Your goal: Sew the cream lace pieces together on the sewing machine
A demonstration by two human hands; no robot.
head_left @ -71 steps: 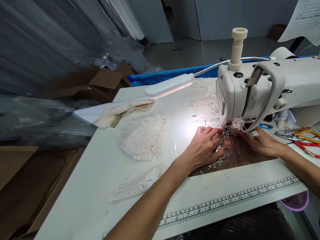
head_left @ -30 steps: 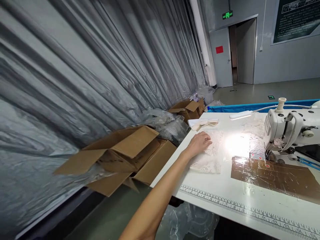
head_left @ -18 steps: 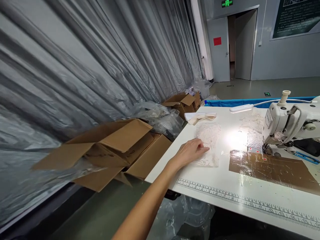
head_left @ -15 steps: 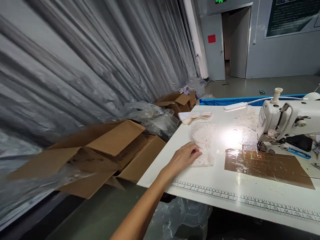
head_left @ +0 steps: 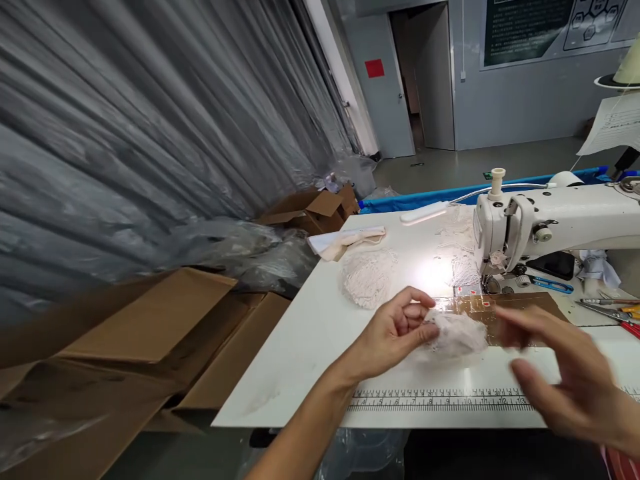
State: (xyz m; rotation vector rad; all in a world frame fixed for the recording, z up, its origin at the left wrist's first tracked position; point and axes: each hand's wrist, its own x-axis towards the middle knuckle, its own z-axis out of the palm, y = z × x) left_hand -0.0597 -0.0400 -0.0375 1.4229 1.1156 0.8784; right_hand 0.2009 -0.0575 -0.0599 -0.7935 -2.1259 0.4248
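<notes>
Lace (head_left: 459,333), now off the table (head_left: 280,370), between both hands (head_left: 390,333) (head_left: 570,373) (in the left's grip).

Left hand (head_left: 395,330) half curled, pinching — right hand (head_left: 575,377) apart from it, blurred, loosely spread.

On the bench (head_left: 280,360), a sewing machine (head_left: 575,213) is standing at the right and a lace pile (head_left: 370,279) is lying to its left. Before the machine, the left hand (head_left: 393,333) is holding a lace piece (head_left: 463,335). Cardboard boxes (head_left: 145,320) are standing left of the bench.
</notes>
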